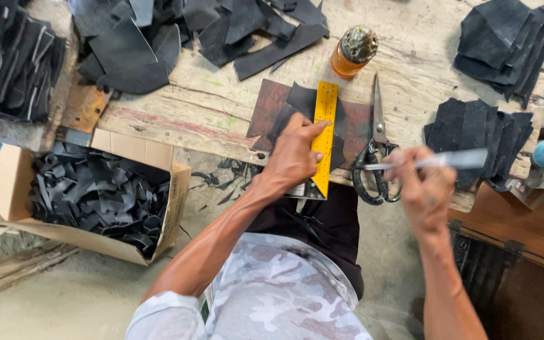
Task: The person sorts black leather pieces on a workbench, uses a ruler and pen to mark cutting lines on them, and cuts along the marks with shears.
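Rough wooden bench [221,107]: left hand [294,154] flat, pinning the yellow ruler [323,135] lengthwise away from him; right hand [424,189], gripping a blade [454,159], sits just right of it.

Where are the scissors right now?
In the head view, the scissors lie on the bench's right half, between the yellow ruler and the right hand.

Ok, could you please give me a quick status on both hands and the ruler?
Left hand pressing yellow ruler flat on black piece. Right hand gripping a pen-like tool, off the work. Scissors lie right beside the ruler.
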